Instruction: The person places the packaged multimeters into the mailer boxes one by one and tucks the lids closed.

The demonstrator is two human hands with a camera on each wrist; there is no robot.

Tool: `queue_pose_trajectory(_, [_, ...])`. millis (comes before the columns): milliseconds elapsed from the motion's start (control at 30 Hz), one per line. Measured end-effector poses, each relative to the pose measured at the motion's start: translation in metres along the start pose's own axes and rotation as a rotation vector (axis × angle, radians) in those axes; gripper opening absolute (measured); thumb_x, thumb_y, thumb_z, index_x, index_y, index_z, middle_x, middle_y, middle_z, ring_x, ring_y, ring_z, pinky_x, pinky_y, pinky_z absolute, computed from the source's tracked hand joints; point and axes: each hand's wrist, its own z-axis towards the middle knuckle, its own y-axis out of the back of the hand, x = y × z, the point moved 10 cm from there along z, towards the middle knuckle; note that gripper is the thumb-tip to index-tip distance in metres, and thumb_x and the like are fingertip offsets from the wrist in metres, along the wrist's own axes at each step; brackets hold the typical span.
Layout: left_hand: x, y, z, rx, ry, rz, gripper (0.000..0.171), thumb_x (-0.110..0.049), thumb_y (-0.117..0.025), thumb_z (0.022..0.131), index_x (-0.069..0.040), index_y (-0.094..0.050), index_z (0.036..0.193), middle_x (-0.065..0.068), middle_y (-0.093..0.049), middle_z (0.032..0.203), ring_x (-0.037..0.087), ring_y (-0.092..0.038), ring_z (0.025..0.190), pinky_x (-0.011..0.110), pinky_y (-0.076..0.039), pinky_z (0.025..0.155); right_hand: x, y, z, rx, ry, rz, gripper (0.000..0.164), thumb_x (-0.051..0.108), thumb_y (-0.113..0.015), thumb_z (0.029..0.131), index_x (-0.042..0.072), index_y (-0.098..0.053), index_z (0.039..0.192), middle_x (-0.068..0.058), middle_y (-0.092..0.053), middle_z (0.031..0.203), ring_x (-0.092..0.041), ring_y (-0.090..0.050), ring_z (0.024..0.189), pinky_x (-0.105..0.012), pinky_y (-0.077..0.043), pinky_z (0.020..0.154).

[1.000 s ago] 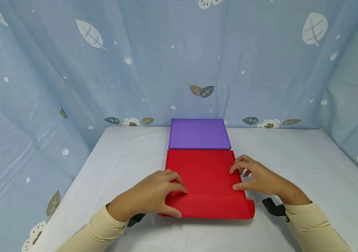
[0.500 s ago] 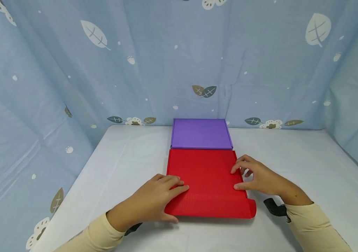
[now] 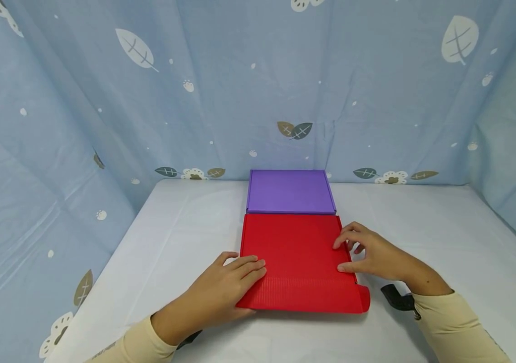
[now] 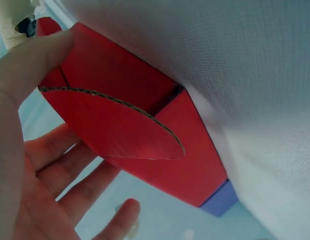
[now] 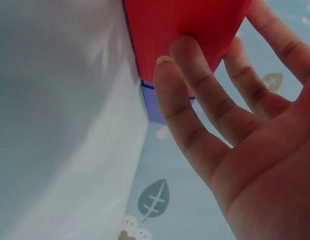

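Note:
A red cardboard mailer box (image 3: 292, 247) lies on the white-covered table with its lid down and its ribbed front flap (image 3: 308, 296) sticking out toward me. My left hand (image 3: 217, 290) holds its front left corner, fingers spread over the lid and thumb at the front edge below the flap. The left wrist view shows a rounded side tab (image 4: 109, 125) standing out at the gap between lid and box. On the right edge rests my right hand (image 3: 371, 257), its thumb on the lid and its loosely bent fingers along the side wall (image 5: 160, 30).
A closed purple box (image 3: 292, 191) stands directly behind the red one, close against it. Blue leaf-patterned cloth (image 3: 253, 91) hangs behind the table (image 3: 194, 217) and along both sides. Black wrist straps (image 3: 396, 297) show by the sleeves.
My left hand has shifted slightly down and left; its thumb has gone from over the flap to its front edge, and its fingers lie flatter on the lid. The right hand stays in place.

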Motion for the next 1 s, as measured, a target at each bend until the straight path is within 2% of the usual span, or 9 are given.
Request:
queue_pose_trajectory(300, [0.002,0.005,0.0,-0.019,0.041,0.005,0.066,-0.052,-0.078,0.075,-0.021,-0.064,0.132,-0.002,-0.063,0.133,0.016,-0.055,0.118,0.041,-0.043,0.096,0.002,0.0,0.0,0.002,0.006,-0.009,0.038,0.028,-0.086,0.077,0.019,-0.066,0.109,-0.007,-0.054,0.118,-0.025,-0.054,0.109,-0.037,-0.057,0.08])
queue_pose_trajectory(500, [0.007,0.008,-0.002,-0.026,0.091,-0.035,0.064,-0.053,-0.079,0.073,-0.026,-0.067,0.13,-0.001,-0.061,0.109,0.014,-0.054,0.098,0.034,-0.042,0.081,0.002,0.001,-0.001,0.001,0.008,-0.008,0.038,0.027,-0.086,0.078,0.019,-0.066,0.109,-0.006,-0.054,0.118,-0.024,-0.054,0.109,-0.038,-0.057,0.081])
queue_pose_trajectory(767, [0.009,0.008,-0.003,0.005,0.082,0.029,0.065,-0.062,-0.074,0.075,-0.032,-0.065,0.132,-0.002,-0.071,0.091,0.011,-0.065,0.074,0.032,-0.048,0.067,0.003,0.001,-0.001,-0.005,0.017,-0.019,0.038,0.028,-0.086,0.078,0.019,-0.066,0.109,-0.006,-0.055,0.118,-0.023,-0.055,0.108,-0.038,-0.057,0.08])
queue_pose_trajectory(900, [0.01,0.007,-0.003,0.016,0.088,0.021,0.063,-0.061,-0.074,0.077,-0.034,-0.065,0.133,-0.006,-0.069,0.073,0.007,-0.055,0.055,0.025,-0.04,0.055,0.004,0.001,-0.001,-0.008,0.024,-0.023,0.037,0.028,-0.086,0.078,0.019,-0.066,0.109,-0.005,-0.055,0.117,-0.023,-0.054,0.108,-0.038,-0.057,0.08])
queue_pose_trajectory(1000, [0.01,0.006,-0.004,0.015,0.091,0.003,0.063,-0.06,-0.075,0.077,-0.034,-0.065,0.133,-0.009,-0.059,0.058,0.004,-0.041,0.046,0.021,-0.031,0.049,0.003,0.0,-0.001,0.001,0.017,-0.025,0.037,0.029,-0.085,0.079,0.019,-0.066,0.109,-0.005,-0.054,0.118,-0.023,-0.054,0.108,-0.038,-0.057,0.081])
